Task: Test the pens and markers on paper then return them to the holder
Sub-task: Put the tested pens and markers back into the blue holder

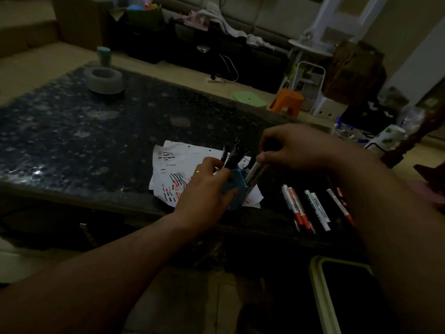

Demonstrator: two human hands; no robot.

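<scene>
The left grip (203, 189) seems curled round the blue holder (238, 189); the right grip (296, 150), just beside it, pinches a white marker (255, 171), loose markers (313, 208) lying under its wrist

The holder (237, 189) stands on the paper (183, 160) near the front edge of the desk (96, 131), with pens (231, 153) in it. The left hand (204, 189) grips its left side, and the right hand (296, 148), above and to its right, holds a marker (255, 172) with its lower end in the holder. More markers (313, 208) lie in a row on the desk right of the holder; a ring (104, 79) sits far left, a cup (104, 54) behind it.
</scene>
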